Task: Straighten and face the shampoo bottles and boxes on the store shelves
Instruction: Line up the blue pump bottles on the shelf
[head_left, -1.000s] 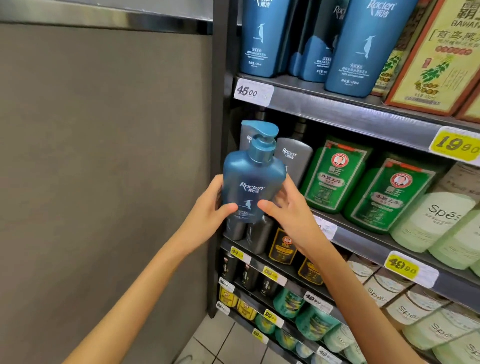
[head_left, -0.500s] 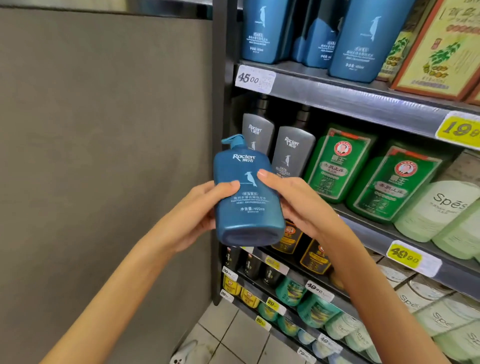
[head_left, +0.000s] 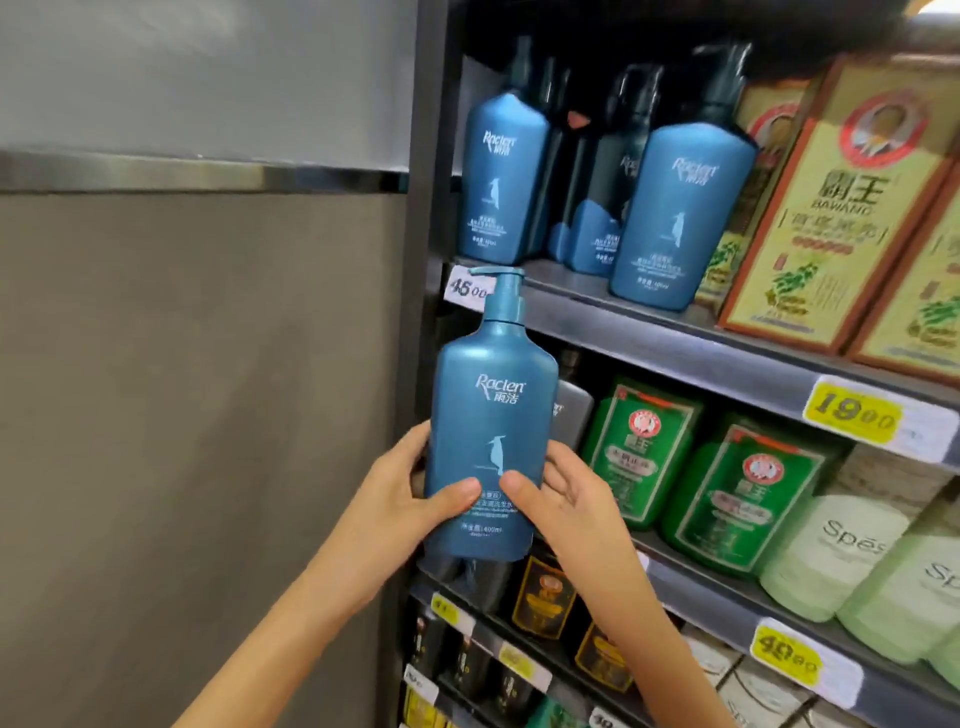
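Right now a blue pump bottle (head_left: 493, 431) marked Raclen is held upright in front of the left end of the shelves. Its label and bird mark face the camera, and its pump nozzle points left. The left hand (head_left: 410, 499) grips the bottle's lower left side with the thumb lying across the front label. The right hand (head_left: 566, 499) grips the lower right side in the same way, thumb on the front and fingers curled round behind. The two thumb tips nearly meet over the label. The pump head overlaps a white price tag (head_left: 467, 288) reading 45.00, fixed at the left end of the upper shelf (head_left: 675, 348) on its front edge.

On that upper shelf a second blue bottle (head_left: 501, 176) stands at the left end, label forward. A third blue bottle (head_left: 680, 218) stands further right, close to the front edge. A darker bottle (head_left: 587, 208) sits back between them, partly hidden. Right of these stand yellow boxes (head_left: 831, 208) printed Bawang, and a yellow tag (head_left: 857, 415) reading 19.00 sits on the front edge below them.

On the middle shelf (head_left: 717, 603) a grey bottle (head_left: 571, 410) shows just behind the held one. Green packs (head_left: 639, 452) follow to its right, then pale green Spes bottles (head_left: 836, 556). Dark bottles with gold labels (head_left: 545, 597) stand on the shelf beneath. A grey wall (head_left: 182, 415) fills the left side.
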